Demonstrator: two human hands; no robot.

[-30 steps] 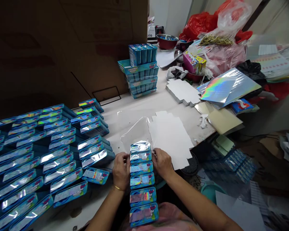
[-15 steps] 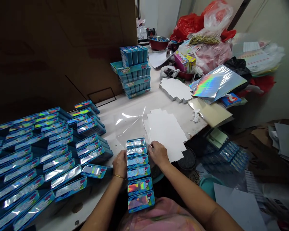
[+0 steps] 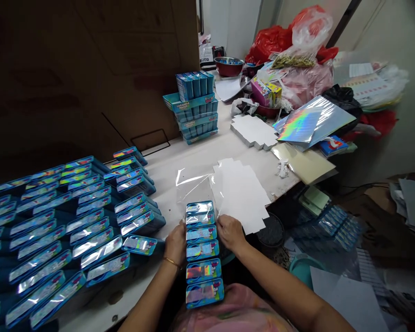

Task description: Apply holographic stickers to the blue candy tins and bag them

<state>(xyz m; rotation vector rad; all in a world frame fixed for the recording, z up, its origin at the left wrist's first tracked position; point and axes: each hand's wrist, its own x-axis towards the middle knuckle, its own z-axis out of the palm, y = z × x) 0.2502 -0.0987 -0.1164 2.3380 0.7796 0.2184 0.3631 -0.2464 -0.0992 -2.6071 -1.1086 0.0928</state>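
A column of several small blue boxes (image 3: 203,250) with shiny tops lies between my hands, its near end at the pink clothing on my lap. The far end of this column sits at the mouth of a clear plastic bag (image 3: 195,184), or partly inside it; glare hides which. My left hand (image 3: 175,244) is closed at the left side of the boxes, fingers curled on the bag's edge. On the right side, my right hand (image 3: 230,232) pinches the film between thumb and fingers. White cut-out card sheets (image 3: 240,193) lie just beyond my right hand.
Rows of blue boxes (image 3: 90,230) fill the table's left side. Filled blue display trays (image 3: 196,108) are stacked by a large cardboard box (image 3: 90,69). Another card stack (image 3: 254,130), holographic sheets (image 3: 313,122) and plastic bags (image 3: 306,69) lie right. A dark bucket (image 3: 270,229) stands below the edge.
The clear bag has been drawn nearer, and its film has shifted over the far end of the column. Both hands are slightly lower in view. The camera view has moved a little.
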